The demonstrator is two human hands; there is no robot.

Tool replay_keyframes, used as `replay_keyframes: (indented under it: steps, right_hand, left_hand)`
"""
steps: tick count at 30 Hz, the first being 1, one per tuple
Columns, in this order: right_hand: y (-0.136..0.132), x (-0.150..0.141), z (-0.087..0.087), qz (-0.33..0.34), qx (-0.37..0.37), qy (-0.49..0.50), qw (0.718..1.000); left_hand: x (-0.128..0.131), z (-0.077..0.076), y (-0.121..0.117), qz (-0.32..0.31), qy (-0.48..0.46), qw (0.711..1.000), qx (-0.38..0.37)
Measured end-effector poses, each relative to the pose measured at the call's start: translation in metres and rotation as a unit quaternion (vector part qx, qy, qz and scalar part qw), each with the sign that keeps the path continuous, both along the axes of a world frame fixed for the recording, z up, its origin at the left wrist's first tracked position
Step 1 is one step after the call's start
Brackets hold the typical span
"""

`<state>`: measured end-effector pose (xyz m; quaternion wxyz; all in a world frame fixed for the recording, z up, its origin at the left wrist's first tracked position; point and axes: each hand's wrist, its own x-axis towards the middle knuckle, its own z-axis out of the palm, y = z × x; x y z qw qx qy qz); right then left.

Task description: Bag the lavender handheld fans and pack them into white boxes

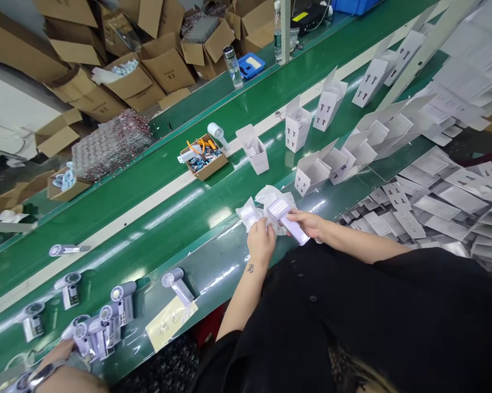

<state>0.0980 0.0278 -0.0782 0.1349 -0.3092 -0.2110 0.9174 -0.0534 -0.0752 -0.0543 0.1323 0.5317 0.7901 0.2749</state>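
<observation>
My right hand [307, 222] is wrapped round a lavender handheld fan [298, 231], its head pointing up and left. My left hand [262, 240] pinches a crinkled clear plastic bag [249, 214] just beside the fan head. More of the bag's film lies behind the fan, and whether it is one bag or two I cannot tell. Both hands are over the near edge of the green conveyor [213, 213]. Close by on the right stands an open white box [310, 176].
At lower left a co-worker's hand [61, 352] with a watch touches several lavender fans [106, 322]. One fan [178, 285] lies by a yellow note [170, 322]. Beyond are a small parts carton [208, 168] and open white boxes [298, 131]. Flat white boxes [438, 191] pile up at right.
</observation>
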Motion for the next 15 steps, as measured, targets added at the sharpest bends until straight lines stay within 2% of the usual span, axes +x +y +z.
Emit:
replay_keyframes:
  steps: [2, 5, 7, 9, 11, 13, 15]
  right_hand:
    - [0.0, -0.005, 0.003, -0.003, 0.019, -0.022, 1.0]
    - [0.0, -0.002, 0.014, -0.019, 0.033, -0.012, 0.999]
    - [0.0, 0.009, 0.026, -0.041, 0.033, 0.019, 0.998]
    - [-0.004, 0.023, 0.039, -0.053, 0.032, 0.048, 0.997]
    - [-0.011, 0.034, 0.05, -0.014, 0.032, 0.072, 0.997]
    - [-0.019, 0.039, 0.056, 0.054, 0.04, 0.089, 0.994]
    - [-0.025, 0.037, 0.058, 0.094, 0.05, 0.093, 0.99]
  left_hand:
    - [-0.006, 0.004, 0.004, 0.016, 0.013, 1.0, -0.007]
    - [-0.018, 0.006, 0.007, -0.003, -0.017, 1.0, -0.023]
    - [-0.028, 0.006, 0.007, 0.035, -0.105, 0.993, -0.034]
    - [-0.034, 0.007, 0.007, 0.12, -0.219, 0.968, -0.025]
    - [-0.033, 0.01, 0.006, 0.159, -0.306, 0.939, -0.001]
    - [-0.024, 0.014, 0.004, 0.114, -0.363, 0.925, 0.017]
    - [-0.011, 0.017, 0.001, 0.022, -0.41, 0.912, 0.024]
